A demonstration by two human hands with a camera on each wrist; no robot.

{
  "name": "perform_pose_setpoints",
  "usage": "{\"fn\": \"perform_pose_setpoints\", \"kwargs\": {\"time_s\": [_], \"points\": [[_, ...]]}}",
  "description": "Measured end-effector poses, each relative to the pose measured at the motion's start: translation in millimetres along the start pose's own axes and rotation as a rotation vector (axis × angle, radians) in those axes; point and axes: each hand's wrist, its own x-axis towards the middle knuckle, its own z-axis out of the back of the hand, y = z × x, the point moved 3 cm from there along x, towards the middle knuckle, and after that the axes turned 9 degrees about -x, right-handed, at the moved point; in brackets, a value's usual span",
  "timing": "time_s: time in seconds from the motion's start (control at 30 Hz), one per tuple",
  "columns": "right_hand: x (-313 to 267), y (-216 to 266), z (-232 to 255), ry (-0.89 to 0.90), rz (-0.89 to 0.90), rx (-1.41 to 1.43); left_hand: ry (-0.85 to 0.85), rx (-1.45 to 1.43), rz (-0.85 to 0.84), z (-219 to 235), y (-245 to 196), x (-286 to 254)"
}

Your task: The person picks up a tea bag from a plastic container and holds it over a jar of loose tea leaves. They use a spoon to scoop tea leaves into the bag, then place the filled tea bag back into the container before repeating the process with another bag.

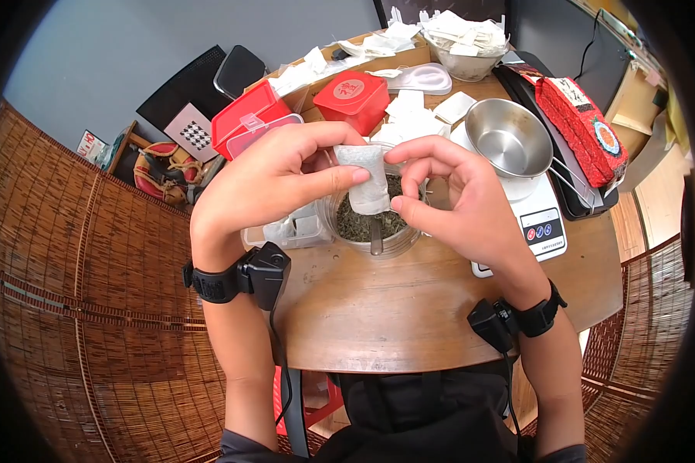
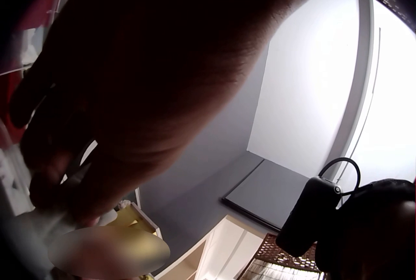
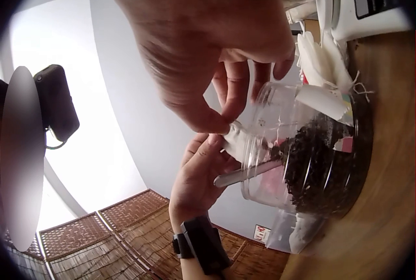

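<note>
A small white filled pouch [image 1: 365,181] hangs upright over a clear round jar [image 1: 394,245] of dark dried leaves. The left hand [image 1: 278,174] pinches the pouch between thumb and fingers on its left side. At its right edge the right hand [image 1: 459,201] has thumb and bent fingers; in the right wrist view the thumb and a finger of the right hand [image 3: 208,52] pinch the pouch [image 3: 242,143]. A metal handle [image 3: 250,173] leans out of the jar [image 3: 266,111]. The left wrist view shows the left hand [image 2: 130,98] dark and close up.
Behind the jar stand a red box [image 1: 351,100], white pouches [image 1: 413,119] and a bowl heaped with pouches [image 1: 465,58]. On the right, a metal pot [image 1: 510,139] sits on a white scale [image 1: 544,231], beside a red package [image 1: 579,127]. A clear container [image 1: 305,234] lies left of the jar.
</note>
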Motion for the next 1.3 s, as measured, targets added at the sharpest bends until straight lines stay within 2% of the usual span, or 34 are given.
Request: {"fn": "perform_pose_setpoints", "kwargs": {"time_s": [0.07, 0.3, 0.57, 0.63, 0.67, 0.73, 0.83, 1.03, 1.3], "points": [[1, 1, -3, -0.065, 0.118, 0.015, 0.000, -0.004, -0.011, 0, -1, 0], [0, 3, 3, 0.007, 0.023, -0.054, 0.017, 0.013, 0.012, -2, -3, 0], [2, -1, 5, -0.069, 0.031, -0.010, 0.010, 0.039, 0.024, 0, -5, -1], [2, -1, 6, -0.072, 0.032, 0.000, 0.015, -0.029, 0.132, 0, -8, -1], [2, -1, 6, -0.074, 0.033, 0.010, 0.015, -0.028, 0.131, 1, -10, -1], [2, 0, 7, -0.079, 0.032, 0.016, -0.047, -0.024, 0.203, 3, -10, 0], [2, 1, 8, -0.085, 0.032, 0.029, -0.110, 0.031, 0.145, 9, 0, 2], [2, 0, 7, -0.088, 0.025, 0.017, -0.182, 0.075, 0.132, 8, 2, 5], [3, -3, 9, -0.083, -0.014, 0.074, -0.164, 0.145, 0.014, -4, 0, 12]]}}
